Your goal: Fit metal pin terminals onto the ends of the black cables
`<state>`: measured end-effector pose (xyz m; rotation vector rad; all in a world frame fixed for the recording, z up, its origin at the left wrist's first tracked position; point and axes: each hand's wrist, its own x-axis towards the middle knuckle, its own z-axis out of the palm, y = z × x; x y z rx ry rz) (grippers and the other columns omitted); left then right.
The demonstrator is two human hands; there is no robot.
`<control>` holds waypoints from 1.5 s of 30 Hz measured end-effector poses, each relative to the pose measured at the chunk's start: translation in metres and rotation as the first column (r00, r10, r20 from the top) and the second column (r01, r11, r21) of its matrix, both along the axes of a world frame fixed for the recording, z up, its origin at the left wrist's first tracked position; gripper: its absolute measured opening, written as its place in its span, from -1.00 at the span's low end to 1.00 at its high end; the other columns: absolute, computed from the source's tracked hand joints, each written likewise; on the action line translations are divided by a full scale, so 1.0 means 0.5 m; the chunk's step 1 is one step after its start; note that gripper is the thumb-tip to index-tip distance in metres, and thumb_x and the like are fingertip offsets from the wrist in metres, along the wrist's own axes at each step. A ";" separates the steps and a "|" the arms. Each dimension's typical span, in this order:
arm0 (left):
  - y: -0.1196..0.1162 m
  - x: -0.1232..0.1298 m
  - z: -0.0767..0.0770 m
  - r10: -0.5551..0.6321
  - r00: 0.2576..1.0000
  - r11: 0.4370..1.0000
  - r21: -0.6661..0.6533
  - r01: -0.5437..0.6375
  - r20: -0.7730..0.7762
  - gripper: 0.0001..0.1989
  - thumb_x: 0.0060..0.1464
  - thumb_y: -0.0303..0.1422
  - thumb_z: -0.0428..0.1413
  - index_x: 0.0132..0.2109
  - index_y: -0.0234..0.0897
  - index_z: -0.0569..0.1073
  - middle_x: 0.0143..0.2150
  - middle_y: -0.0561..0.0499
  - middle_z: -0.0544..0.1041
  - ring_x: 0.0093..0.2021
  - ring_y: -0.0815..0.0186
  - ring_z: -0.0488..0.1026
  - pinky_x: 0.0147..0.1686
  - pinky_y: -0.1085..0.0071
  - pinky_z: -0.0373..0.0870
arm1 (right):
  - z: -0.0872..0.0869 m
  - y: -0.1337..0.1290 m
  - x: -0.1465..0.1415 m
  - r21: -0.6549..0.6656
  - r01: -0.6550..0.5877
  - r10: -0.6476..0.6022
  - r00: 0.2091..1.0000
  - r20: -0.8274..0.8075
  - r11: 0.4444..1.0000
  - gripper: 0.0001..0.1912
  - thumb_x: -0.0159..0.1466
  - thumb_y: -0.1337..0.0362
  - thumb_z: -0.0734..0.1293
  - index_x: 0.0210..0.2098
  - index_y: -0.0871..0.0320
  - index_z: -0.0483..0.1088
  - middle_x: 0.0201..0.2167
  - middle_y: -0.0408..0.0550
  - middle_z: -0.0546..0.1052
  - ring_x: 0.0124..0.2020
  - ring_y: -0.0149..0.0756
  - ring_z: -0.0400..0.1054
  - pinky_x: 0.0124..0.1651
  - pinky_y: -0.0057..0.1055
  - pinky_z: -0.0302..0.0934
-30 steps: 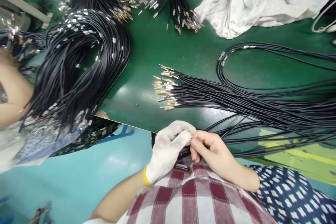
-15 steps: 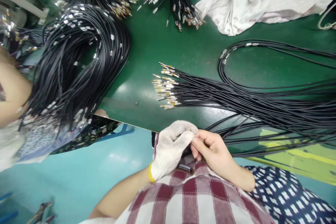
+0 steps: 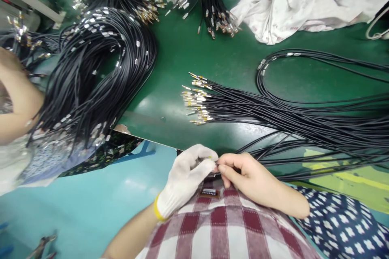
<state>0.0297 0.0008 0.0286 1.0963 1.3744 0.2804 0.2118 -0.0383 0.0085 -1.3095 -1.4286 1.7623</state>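
Note:
My left hand [image 3: 185,180], in a white knit glove with a yellow cuff, pinches the end of a thin black cable [image 3: 214,175] close to my chest. A small yellow-green bit shows between the gloved thumb and forefinger. My bare right hand [image 3: 244,174] is closed on the same cable, its fingertips almost touching the glove. The fingers hide most of the cable's end. Just beyond my hands lies a bundle of black cables [image 3: 243,107], its metal terminals [image 3: 197,99] pointing left.
A large looped cable bundle [image 3: 133,56] hangs over the table edge at left, near another person's arm [image 3: 21,97]. More cable ends [image 3: 219,20] lie at the back of the green table [image 3: 182,56]. White cloth [image 3: 285,4] is bunched at back right; a yellow-green sheet [image 3: 358,182] lies at right.
My two hands have shifted slightly left and toward me, and the gap between their fingertips is a little wider. A yellow-green bit now shows at the glove's fingers.

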 end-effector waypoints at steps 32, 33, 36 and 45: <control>0.001 -0.020 0.014 -0.518 0.828 0.818 0.159 0.553 -0.216 -0.73 0.29 -0.28 -0.07 -0.33 -0.21 0.42 -0.36 0.12 0.44 -0.31 0.36 0.36 -0.26 0.44 0.21 | 0.036 -0.005 0.016 0.183 -0.191 0.128 0.942 0.309 0.964 -0.67 0.48 0.28 0.12 -0.41 0.12 0.29 -0.54 -0.23 0.32 -0.51 -0.42 0.18 -0.36 -0.44 0.05; 0.008 -0.018 0.021 -0.458 0.865 0.862 0.137 0.489 -0.204 -0.76 0.27 -0.29 -0.07 -0.29 -0.20 0.45 -0.34 0.13 0.47 -0.30 0.36 0.38 -0.25 0.44 0.23 | 0.036 -0.001 0.017 0.168 -0.150 0.101 0.957 0.272 0.974 -0.68 0.49 0.26 0.12 -0.38 0.13 0.34 -0.54 -0.23 0.34 -0.52 -0.42 0.19 -0.37 -0.46 0.07; 0.015 -0.021 0.032 -0.335 0.931 0.938 0.035 0.344 -0.148 -0.76 0.23 -0.30 -0.06 -0.33 -0.21 0.45 -0.41 0.14 0.45 -0.34 0.37 0.37 -0.31 0.45 0.24 | 0.034 0.004 0.022 0.096 -0.089 0.069 0.978 0.197 0.991 -0.67 0.49 0.22 0.13 -0.30 0.14 0.43 -0.60 -0.25 0.35 -0.57 -0.43 0.20 -0.43 -0.48 0.08; 0.002 -0.042 0.015 -0.288 0.934 0.918 -0.214 0.333 0.213 -0.82 0.18 -0.34 -0.01 -0.35 -0.28 0.42 -0.48 0.16 0.39 -0.45 0.45 0.29 -0.44 0.53 0.22 | 0.036 0.000 0.034 0.039 -0.237 0.218 0.939 0.267 0.971 -0.69 0.46 0.14 0.20 -0.31 0.14 0.45 -0.56 -0.20 0.43 -0.50 -0.38 0.29 -0.36 -0.44 0.14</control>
